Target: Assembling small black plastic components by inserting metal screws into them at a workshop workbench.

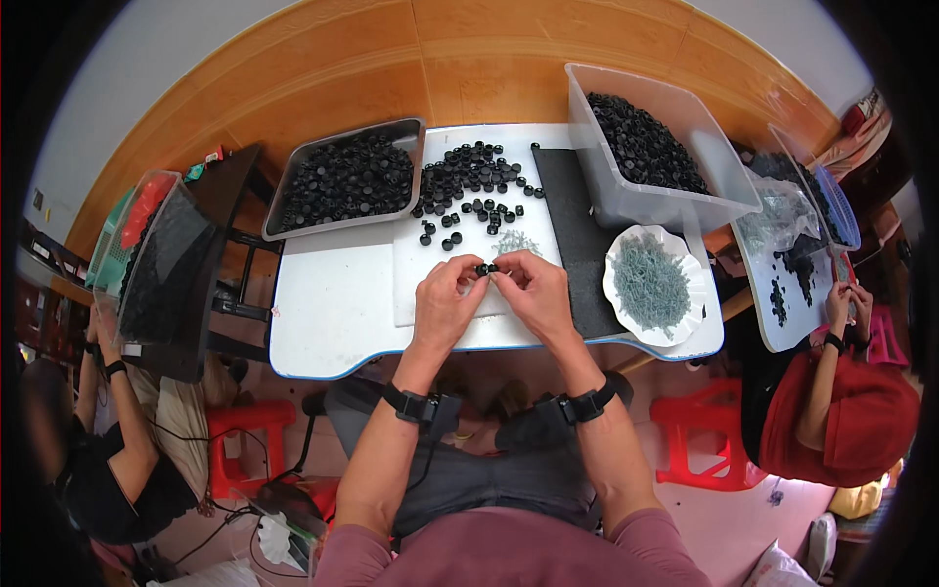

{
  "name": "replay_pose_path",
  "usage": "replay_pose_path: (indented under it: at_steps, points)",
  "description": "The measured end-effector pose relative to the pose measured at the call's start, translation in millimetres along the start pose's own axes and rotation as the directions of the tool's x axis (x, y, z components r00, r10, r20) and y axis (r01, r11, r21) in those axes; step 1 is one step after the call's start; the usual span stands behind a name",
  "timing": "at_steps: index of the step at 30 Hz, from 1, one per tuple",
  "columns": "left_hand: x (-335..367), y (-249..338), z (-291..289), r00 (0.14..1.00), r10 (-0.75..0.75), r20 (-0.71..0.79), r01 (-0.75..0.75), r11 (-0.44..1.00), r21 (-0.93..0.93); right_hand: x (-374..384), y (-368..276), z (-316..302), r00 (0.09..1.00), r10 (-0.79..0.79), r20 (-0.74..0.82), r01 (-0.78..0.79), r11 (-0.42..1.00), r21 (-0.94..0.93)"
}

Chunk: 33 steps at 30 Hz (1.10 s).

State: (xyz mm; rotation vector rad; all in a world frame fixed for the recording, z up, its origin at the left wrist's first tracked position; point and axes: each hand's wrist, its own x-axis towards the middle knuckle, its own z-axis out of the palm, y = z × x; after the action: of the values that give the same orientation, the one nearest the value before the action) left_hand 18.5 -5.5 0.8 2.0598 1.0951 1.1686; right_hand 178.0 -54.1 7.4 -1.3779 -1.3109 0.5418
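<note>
Black, glossy, small round plastic part: pinched in fingertip grip of left hand and right hand, over white, blue-edged surface, near loose heap of thin grey-green pieces. Looks light, stiff, probably slippery, hardly fragile. Best taken by opposite side walls, pressing evenly, fingertips only.

A tray of caps lay at the rear left of the counter, opposite a bin holding more at the rear right. Between them, loose caps were scattered behind the hands, with a heap of pins nearer. To the right ran a mat; beside it, in front of the bin, sat a dish of pins.
</note>
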Motion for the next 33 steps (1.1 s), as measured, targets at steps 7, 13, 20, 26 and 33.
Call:
replay_pose_path:
  at_steps: [7,13,20,26,33]
  points:
    - [-1.2,1.8,1.0,1.0,0.01,-0.013,-0.011,0.999,-0.038,-0.7,1.1,-0.3,1.0,-0.006,0.006,0.006,1.0,0.006]
    - [-1.7,2.9,-0.2,1.0,0.016,0.016,-0.016,0.999,-0.028,-1.3,3.8,1.8,1.0,-0.013,0.015,0.013,1.0,0.016]
    - [-0.8,1.3,-1.9,0.999,-0.006,0.041,0.009,0.997,-0.083,-2.3,6.5,1.7,0.999,-0.044,0.021,0.043,0.998,0.05]
    - [-1.3,1.2,-1.8,0.999,-0.018,0.049,0.021,0.997,-0.069,-0.7,6.8,-0.2,0.999,-0.009,0.04,0.004,0.994,0.107]
    - [-1.3,2.0,-3.6,0.997,0.0,0.071,0.006,0.996,-0.086,4.1,3.7,-0.1,0.983,0.167,0.079,-0.182,0.948,0.262]
